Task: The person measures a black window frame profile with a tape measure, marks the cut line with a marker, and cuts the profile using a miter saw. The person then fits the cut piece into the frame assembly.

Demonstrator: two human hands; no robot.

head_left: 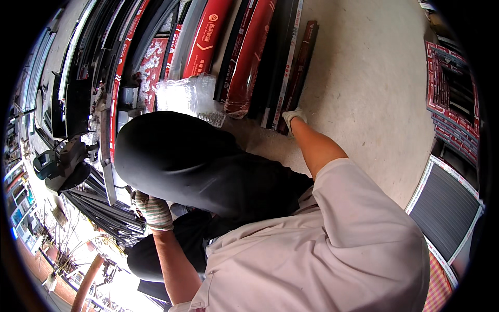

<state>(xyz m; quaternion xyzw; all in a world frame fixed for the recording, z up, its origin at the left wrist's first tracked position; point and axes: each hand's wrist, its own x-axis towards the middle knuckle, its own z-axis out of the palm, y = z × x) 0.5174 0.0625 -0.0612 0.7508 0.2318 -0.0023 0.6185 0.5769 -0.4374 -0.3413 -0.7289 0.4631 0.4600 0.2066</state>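
My right hand (294,117), in a pale work glove, is closed at the near end of a long dark profile bar (302,67) with reddish printed wrapping. This bar lies at the right edge of a row of long wrapped profiles. Beside my bent knee, my left hand (154,212), in a striped knit glove with dark fingertips, has its fingers curled. What it grips, if anything, is hidden. Close by it are the end of a light metal bar (109,183) and a bundle of thin dark bars (106,208).
Red-wrapped profiles (208,39) and clear plastic wrap (187,94) lie ahead of my knee. A dark round-bladed machine (67,164) stands at left. At far right are stacked red-edged frames (452,99) and a grey ribbed panel (446,205). Bare concrete floor (369,78) lies between.
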